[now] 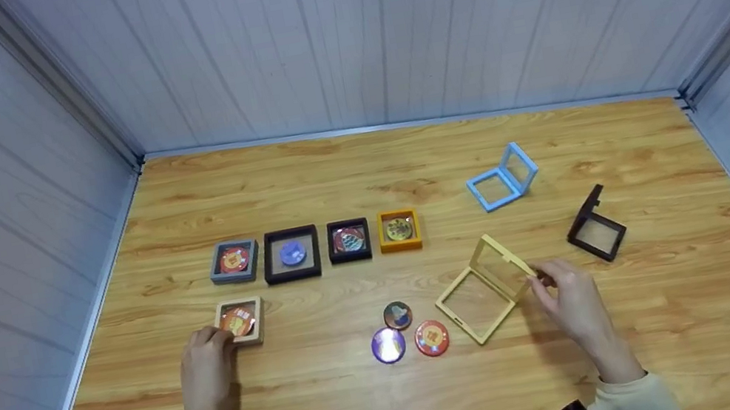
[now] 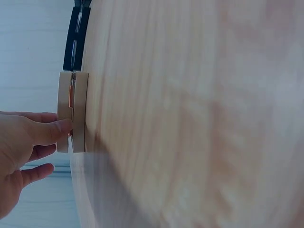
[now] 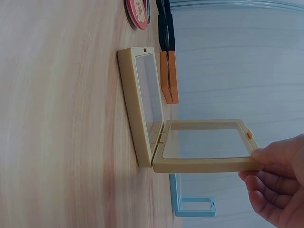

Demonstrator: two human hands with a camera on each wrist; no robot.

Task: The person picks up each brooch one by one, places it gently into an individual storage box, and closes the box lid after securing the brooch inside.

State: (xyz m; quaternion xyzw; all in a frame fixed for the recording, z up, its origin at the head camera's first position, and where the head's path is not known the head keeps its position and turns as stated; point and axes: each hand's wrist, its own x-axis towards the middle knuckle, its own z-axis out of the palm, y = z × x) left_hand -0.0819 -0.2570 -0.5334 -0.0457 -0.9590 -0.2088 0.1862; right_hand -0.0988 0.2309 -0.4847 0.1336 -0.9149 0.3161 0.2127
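Observation:
At the left of the table, a cream-framed display case [image 1: 260, 319] lies closed over an orange round badge [image 1: 237, 321]. My left hand [image 1: 205, 368] grips its near left corner, and in the left wrist view the thumb lies across the side of the frame [image 2: 80, 111]. On the right, a larger pale-yellow display case [image 1: 458, 322] stands open and bare, its lid raised on the hinge. Between thumb and fingers my right hand [image 1: 572, 303] pinches the lid's outer corner; in the right wrist view the clear film of the lid [image 3: 206, 143] shows.
Three loose round badges, dark [image 1: 397, 315], purple [image 1: 387, 345] and red [image 1: 432, 338], lie left of the pale-yellow case. Behind stand closed cases: grey [image 1: 236, 277], large black [image 1: 295, 274], small black [image 1: 351, 256], orange [image 1: 401, 246]. Blue [image 1: 497, 202] and dark brown [image 1: 597, 238] cases stand open at right.

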